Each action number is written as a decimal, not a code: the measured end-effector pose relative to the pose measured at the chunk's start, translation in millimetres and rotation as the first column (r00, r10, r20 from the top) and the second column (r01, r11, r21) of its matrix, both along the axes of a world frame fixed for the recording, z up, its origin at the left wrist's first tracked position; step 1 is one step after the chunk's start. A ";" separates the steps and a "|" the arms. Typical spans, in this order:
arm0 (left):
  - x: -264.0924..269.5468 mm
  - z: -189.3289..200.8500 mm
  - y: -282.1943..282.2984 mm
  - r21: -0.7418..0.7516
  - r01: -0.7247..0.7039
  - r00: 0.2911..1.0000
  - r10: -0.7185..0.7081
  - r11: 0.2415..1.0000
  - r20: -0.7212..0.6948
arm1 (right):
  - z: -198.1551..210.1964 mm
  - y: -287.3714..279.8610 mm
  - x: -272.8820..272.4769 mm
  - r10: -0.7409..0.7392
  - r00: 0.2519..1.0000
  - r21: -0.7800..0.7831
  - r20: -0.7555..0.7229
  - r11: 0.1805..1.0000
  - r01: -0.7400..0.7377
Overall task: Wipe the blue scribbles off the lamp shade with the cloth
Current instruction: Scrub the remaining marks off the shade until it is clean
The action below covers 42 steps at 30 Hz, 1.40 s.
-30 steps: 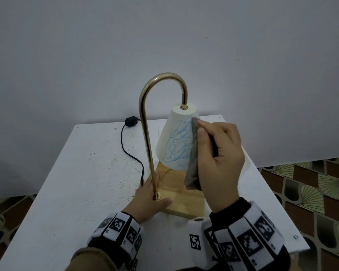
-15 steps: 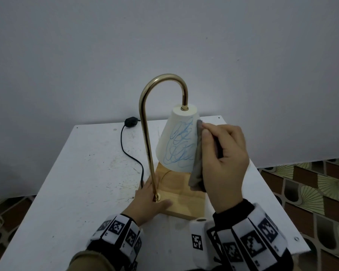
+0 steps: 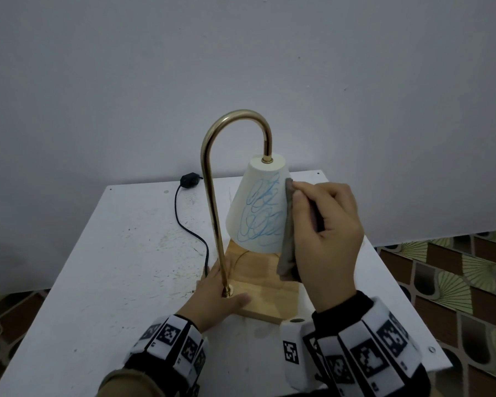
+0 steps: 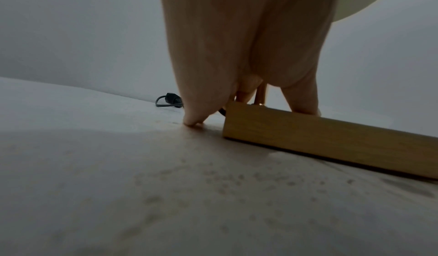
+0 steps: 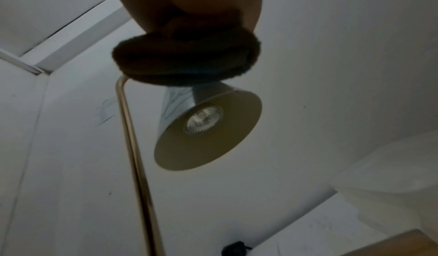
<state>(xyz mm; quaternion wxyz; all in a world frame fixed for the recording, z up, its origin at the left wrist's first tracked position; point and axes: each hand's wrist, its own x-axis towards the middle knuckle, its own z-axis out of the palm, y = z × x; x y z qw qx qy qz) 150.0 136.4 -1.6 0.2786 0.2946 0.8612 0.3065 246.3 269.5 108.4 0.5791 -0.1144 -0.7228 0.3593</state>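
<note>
— Where's the lamp shade [image 3: 258, 207]?
— Centre frame, blue scribbles [image 3: 262, 213] facing camera.
— Right hand [image 3: 325, 239]?
— Fingers curled, clutching grey cloth [image 3: 287, 233] against shade's right side.
— Left hand [image 3: 212, 299]?
— Lower centre, flat on wooden base [image 3: 265, 293], fingers relaxed beside brass stem [image 3: 212, 213].

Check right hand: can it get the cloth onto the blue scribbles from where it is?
Probably yes. The right hand holds the cloth against the lamp shade at its right side, right beside the blue scribbles. Nothing lies between; the left hand is down at the wooden base.
</note>
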 end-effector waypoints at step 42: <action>5.4 -6.8 4.9 0.034 -0.060 0.998 0.060 0.998 -0.004 | -19.7 20.4 10.8 0.066 0.992 -0.099 0.104 0.993 -0.056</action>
